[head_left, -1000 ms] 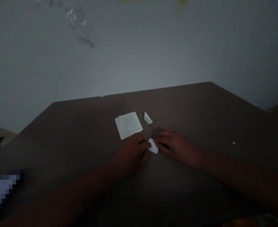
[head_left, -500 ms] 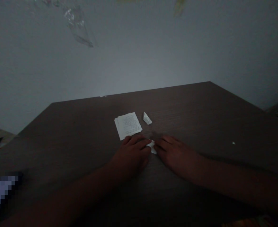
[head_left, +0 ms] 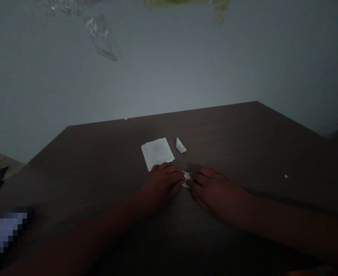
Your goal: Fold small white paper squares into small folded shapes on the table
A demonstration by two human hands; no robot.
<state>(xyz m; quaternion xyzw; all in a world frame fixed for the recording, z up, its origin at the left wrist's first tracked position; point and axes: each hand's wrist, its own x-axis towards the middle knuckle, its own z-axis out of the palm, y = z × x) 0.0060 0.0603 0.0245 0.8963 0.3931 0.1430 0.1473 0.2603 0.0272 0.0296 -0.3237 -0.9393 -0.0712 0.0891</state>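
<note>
A small piece of white paper (head_left: 186, 179) lies on the dark table, mostly covered by fingers. From the left, my left hand (head_left: 163, 186) grips its edge with bent fingers held together. My right hand (head_left: 213, 188) presses on the opposite side, fingertips on the paper. Just beyond my left knuckles rests a stack of printed paper sheets (head_left: 157, 151), slightly uneven at the edges. To the right of that stack sits a small folded paper piece (head_left: 180, 145), pointed at its far end. The dim light hides the folds under my fingers.
The brown table (head_left: 226, 130) meets a pale wall (head_left: 186, 69) at its far edge. A pixelated, bright-screened device (head_left: 6, 235) lies at the near left. A tiny paper scrap (head_left: 286, 176) is off to the right. Clear plastic (head_left: 101, 36) hangs on the wall.
The whole view has shifted slightly, so the table and papers appear a little lower and further right. My fingers have moved slightly on the small paper, which stays between both hands.
</note>
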